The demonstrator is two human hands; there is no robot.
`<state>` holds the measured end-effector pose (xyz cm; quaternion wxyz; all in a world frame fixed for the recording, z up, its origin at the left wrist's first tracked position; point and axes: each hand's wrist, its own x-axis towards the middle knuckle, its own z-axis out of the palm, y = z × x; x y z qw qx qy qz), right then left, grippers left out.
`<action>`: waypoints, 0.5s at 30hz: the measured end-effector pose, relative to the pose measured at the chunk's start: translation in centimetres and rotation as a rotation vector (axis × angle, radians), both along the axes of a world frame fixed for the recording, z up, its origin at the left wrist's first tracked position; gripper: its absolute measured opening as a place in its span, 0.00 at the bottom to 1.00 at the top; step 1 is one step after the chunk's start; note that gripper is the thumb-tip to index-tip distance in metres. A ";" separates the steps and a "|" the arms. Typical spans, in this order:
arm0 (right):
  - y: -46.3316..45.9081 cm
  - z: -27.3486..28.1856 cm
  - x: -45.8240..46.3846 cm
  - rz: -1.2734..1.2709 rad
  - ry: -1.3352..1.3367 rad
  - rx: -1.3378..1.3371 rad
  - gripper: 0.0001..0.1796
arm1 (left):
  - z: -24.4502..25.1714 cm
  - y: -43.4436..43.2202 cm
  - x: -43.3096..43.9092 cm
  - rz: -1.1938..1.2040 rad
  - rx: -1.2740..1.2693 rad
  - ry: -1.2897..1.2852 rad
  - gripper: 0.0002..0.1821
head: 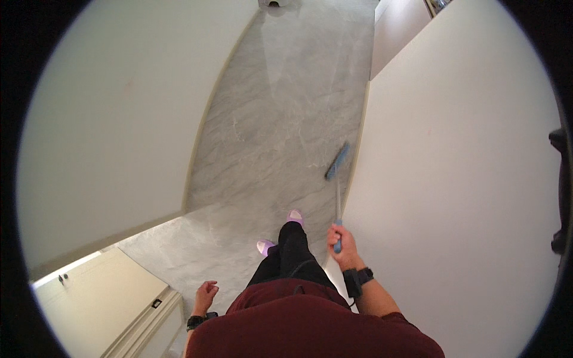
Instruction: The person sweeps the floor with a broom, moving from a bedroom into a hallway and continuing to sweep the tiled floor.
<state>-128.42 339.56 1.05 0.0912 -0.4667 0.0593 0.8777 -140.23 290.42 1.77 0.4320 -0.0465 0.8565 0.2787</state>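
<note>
My right hand (342, 245) is closed around the blue grip of a broom (338, 197) with a pale pole. The blue broom head (337, 162) is low over the grey marbled floor (277, 147), close to the right wall's baseboard; whether it touches the floor I cannot tell. At my left side, my left hand (206, 295) hangs with loosely curled fingers and nothing in it. Both wrists wear black bands. Ahead of my body are my feet in purple slippers (295, 216), one in front of the other.
White walls stand left (121, 121) and right (447, 147) of the corridor, edged by a yellowish baseboard (201, 125). At lower left is a cream door (100, 300) with a latch plate (156, 304). A white object (274, 3) sits at the far end.
</note>
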 end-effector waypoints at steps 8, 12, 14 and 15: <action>-2.7 -3.4 -5.4 -0.040 0.126 -0.508 0.12 | -2.2 -1.5 3.1 0.229 0.063 0.044 0.14; -1.0 -9.8 -15.2 0.017 0.164 -0.525 0.12 | -2.8 -2.0 3.3 0.243 -0.063 -0.019 0.14; 0.8 -13.0 -18.7 0.049 0.182 -0.566 0.12 | -3.7 -1.9 3.9 0.265 -0.104 -0.038 0.14; 0.9 -14.5 -20.0 0.090 0.197 -0.548 0.12 | -4.4 -2.3 4.2 0.277 -0.112 -0.044 0.14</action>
